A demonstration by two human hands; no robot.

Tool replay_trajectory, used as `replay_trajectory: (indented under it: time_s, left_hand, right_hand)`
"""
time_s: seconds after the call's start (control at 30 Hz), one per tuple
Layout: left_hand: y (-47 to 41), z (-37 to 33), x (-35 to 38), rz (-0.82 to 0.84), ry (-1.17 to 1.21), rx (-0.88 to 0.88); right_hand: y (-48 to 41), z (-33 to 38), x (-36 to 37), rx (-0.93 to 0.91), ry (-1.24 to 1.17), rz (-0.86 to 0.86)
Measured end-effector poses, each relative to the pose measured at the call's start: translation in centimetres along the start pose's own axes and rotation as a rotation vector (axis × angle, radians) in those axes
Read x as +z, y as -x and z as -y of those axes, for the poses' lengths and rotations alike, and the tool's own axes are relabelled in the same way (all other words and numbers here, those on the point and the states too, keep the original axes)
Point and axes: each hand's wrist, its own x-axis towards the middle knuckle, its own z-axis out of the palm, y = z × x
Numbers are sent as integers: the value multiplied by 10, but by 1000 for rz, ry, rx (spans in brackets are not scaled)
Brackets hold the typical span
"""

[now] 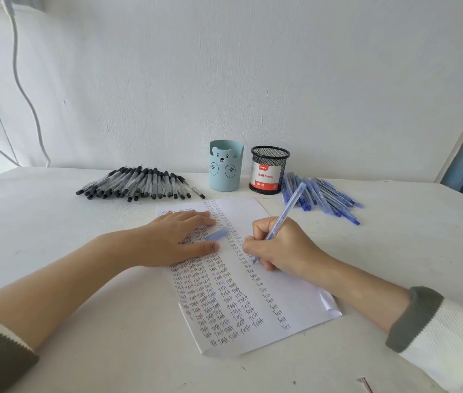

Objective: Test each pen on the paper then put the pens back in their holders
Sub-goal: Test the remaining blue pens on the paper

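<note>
Okay, head view, the only one. The right hand [284, 245], mid-right of the frame, has its fingers curled round a blue pen [287, 214] in a writing grip. The tip is down on the paper [295, 293] at the right-hand column of "Test" words. The left hand [176, 236] lies flat on the upper left part of the sheet, fingers straight, pinning it and gripping nothing. A loose blue cap [216, 234] lies on the paper between that hand's thumb and fingers.

Step in hand, as I judge it: writing the test word with this pen. To do it well, keep the flat hand pressing so the sheet does not slide, use light pressure, and put the word in the free space of the right column so it stays readable. Then recap from the cap close by.

Counts:
- One paper, one pen in hand, one loose cap.
- Two holders at upper centre, a pale blue bear holder [226, 165] and a black mesh holder [269, 170]. No pens show above either rim.
- One black pen pile [139, 182] at upper left of the table [54, 251], roughly two dozen. They overlap too much for an exact count.
- One blue pen pile [326, 197] just right of the mesh holder, a dozen or more, also overlapping.
</note>
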Motion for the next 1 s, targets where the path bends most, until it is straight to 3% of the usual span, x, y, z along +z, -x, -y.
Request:
replay_trajectory:
  time_s: [1.0]
  left_hand:
    - [-1, 1, 1, -5, 3, 5]
  right_hand:
    - [3, 3, -3, -20, 13, -55]
